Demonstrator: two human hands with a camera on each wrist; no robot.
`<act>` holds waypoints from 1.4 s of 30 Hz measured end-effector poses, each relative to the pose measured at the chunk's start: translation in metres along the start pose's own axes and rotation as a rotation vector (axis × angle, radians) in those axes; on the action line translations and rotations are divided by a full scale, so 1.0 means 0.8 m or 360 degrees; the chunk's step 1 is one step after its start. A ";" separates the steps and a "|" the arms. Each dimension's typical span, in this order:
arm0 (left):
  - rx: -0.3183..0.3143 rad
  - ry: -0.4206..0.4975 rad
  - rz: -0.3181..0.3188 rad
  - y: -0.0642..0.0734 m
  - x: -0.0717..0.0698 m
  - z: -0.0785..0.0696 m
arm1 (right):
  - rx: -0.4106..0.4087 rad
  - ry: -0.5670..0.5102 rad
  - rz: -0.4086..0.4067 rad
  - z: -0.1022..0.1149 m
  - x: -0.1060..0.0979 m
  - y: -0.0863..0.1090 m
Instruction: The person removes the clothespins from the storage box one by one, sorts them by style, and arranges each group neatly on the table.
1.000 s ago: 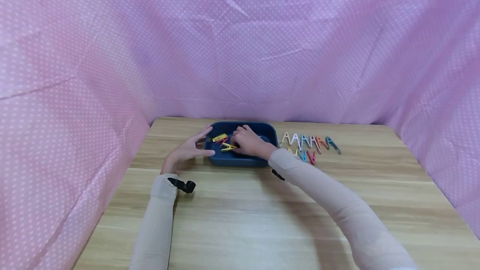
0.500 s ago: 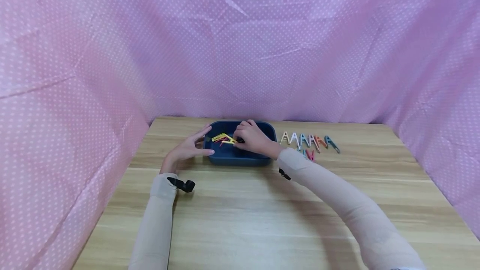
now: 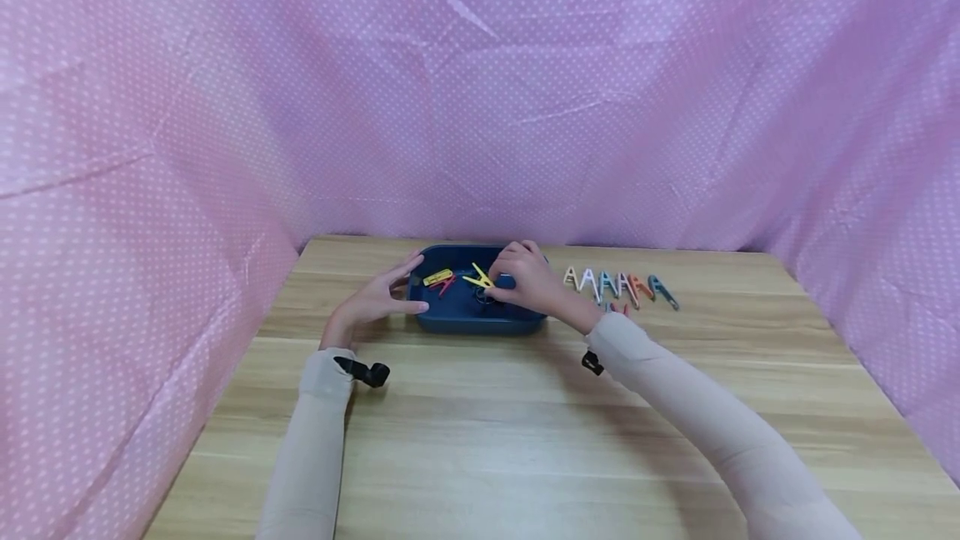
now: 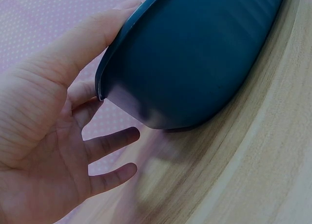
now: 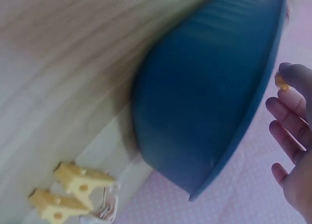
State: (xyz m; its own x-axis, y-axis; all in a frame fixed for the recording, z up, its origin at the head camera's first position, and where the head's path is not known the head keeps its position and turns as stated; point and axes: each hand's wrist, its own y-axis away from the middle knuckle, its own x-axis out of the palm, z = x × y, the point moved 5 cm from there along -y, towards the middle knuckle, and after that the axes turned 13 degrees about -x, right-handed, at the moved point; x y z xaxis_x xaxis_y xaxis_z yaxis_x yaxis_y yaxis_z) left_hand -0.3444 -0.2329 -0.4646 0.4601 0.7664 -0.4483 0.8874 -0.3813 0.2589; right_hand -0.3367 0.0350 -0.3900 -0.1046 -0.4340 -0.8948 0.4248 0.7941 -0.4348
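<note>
A dark blue plastic bin stands at the back of the table. My left hand spans its left end, fingers spread and fairly straight, thumb at the rim in the left wrist view. My right hand is over the right half of the bin and pinches a yellow clothespin between thumb and fingertips; its tip shows in the right wrist view. Inside the bin's left part lie another yellow clothespin and a red clothespin. Something dark and round lies below the held clothespin.
Right of the bin, several clothespins stand in a row, among them a white one, an orange one and a blue one. A second, nearer row is mostly hidden by the right wrist. A pink dotted curtain hangs behind the wooden table.
My right hand has moved right and up from the middle of the bin, carrying the yellow clothespin away from the other two. The left hand stays in place.
</note>
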 end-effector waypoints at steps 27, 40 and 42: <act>0.0000 0.0009 -0.0004 0.001 0.001 0.001 | 0.0115 -0.0018 -0.0104 -0.051 -0.078 0.121; -0.0017 0.0012 0.0000 0.001 0.003 0.000 | 0.0200 0.0113 -0.0044 -0.078 -0.101 0.203; -0.0021 0.0003 -0.0002 0.001 0.001 0.000 | 0.0218 0.0125 -0.0020 -0.081 -0.104 0.212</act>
State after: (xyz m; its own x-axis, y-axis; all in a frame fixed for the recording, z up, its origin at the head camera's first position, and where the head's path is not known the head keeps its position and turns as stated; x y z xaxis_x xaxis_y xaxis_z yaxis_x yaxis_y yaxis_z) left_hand -0.3434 -0.2324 -0.4647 0.4590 0.7677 -0.4471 0.8875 -0.3737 0.2694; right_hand -0.3145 0.2336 -0.3958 -0.1787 -0.4046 -0.8969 0.5413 0.7208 -0.4330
